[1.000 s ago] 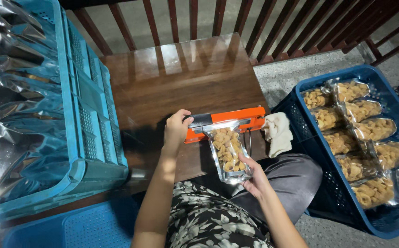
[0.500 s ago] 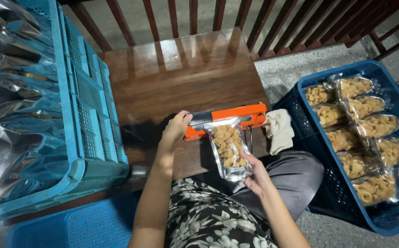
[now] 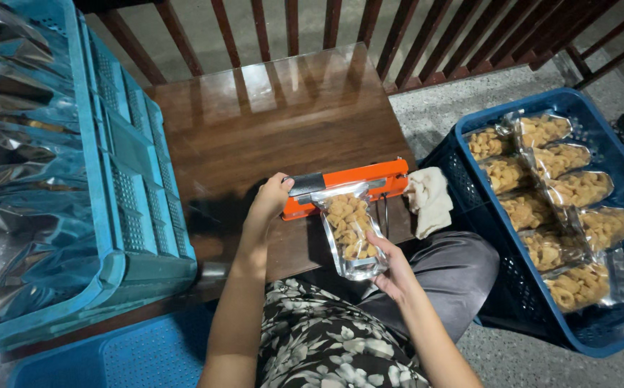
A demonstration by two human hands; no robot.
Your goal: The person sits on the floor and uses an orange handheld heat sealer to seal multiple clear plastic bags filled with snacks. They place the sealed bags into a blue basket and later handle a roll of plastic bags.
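The left hand (image 3: 274, 195) pressed down on the left end of an orange impulse heat sealer (image 3: 346, 186), fingers curled over its lever arm and closed on it. The right hand (image 3: 391, 267) cupped the bottom of a clear pouch of golden snack pieces (image 3: 349, 228), fingers wrapped under its lower edge, holding it so its mouth lay in the sealer's bar. The sealer sat at the near edge of a glossy dark wooden table (image 3: 283, 108), with a crumpled pale cloth (image 3: 430, 200) just beside its right end. To the right, on the floor, a blue plastic crate (image 3: 613, 316) held filled snack pouches (image 3: 563, 187) laid in overlapping rows (all of the same kind). To the left, a light blue crate (image 3: 136, 179) held shiny silver foil bags (image 3: 17, 129). The person's lap showed a floral dress (image 3: 326, 338).
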